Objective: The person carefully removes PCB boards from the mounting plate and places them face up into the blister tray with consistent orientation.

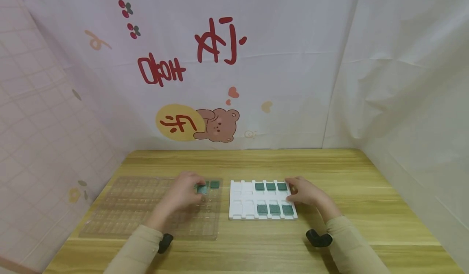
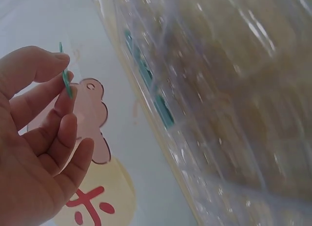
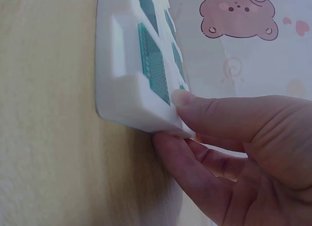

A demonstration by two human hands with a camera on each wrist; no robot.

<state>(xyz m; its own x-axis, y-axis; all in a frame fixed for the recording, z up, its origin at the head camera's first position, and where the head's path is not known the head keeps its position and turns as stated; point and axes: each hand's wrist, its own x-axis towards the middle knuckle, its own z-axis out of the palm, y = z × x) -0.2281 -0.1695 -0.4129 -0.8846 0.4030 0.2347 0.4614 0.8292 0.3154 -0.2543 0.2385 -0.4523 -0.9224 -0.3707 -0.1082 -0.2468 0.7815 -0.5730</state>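
My left hand (image 1: 182,192) pinches a small green circuit board (image 2: 66,80) between thumb and fingertips, over the far right part of a clear plastic tray (image 1: 121,217). In the left wrist view the board shows edge-on, apart from the tray. Another green board (image 1: 215,185) lies in the tray's far right corner. My right hand (image 1: 307,191) grips the right end of a white tray (image 3: 122,97), thumb at the top edge and fingers against its side. Green boards (image 1: 275,209) sit in the white tray's right-hand compartments, three in each of two rows.
Both trays lie side by side on a wood-grain table (image 1: 256,249), with a narrow gap between them. A pale printed curtain (image 1: 286,74) hangs behind the table and along its sides. Each wrist carries a black band piece (image 1: 318,239).
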